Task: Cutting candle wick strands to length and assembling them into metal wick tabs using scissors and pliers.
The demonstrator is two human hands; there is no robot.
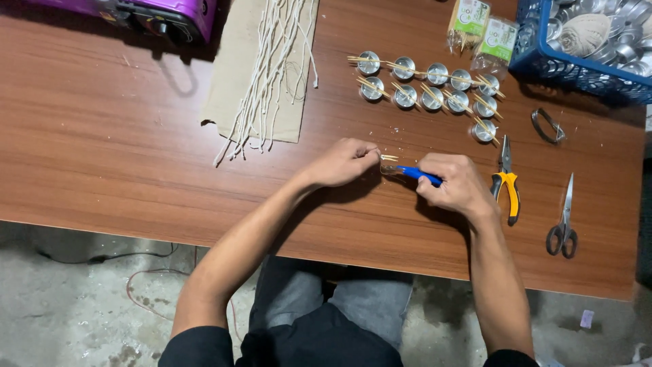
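A: What sort of place was it?
B: Small home workshop, prob. candle-making. Rough concrete floor (81, 299), worn wooden table (136, 156) w/ metal cups (435, 85), wick strings (272, 61), pliers (506, 182), scissors (564, 221), blue crate (543, 64).

- Your left hand (345, 162) pinches a small wooden stick piece (388, 158) between its fingertips, just above the table (102, 149).
- Your right hand (456, 182) grips blue-handled pliers (413, 173), their tip touching the stick.
- Beyond your hands stand two rows of small metal cups (428, 85), with sticks laid across them.
- Yellow-handled pliers (506, 182) lie just right of your right hand; scissors (564, 221) lie farther right.
- A metal ring (547, 126) lies near a blue basket (543, 58) holding more cups and a ball of twine.
- White wicks (272, 68) lie on a cardboard sheet (227, 88), beside a purple device (163, 15).
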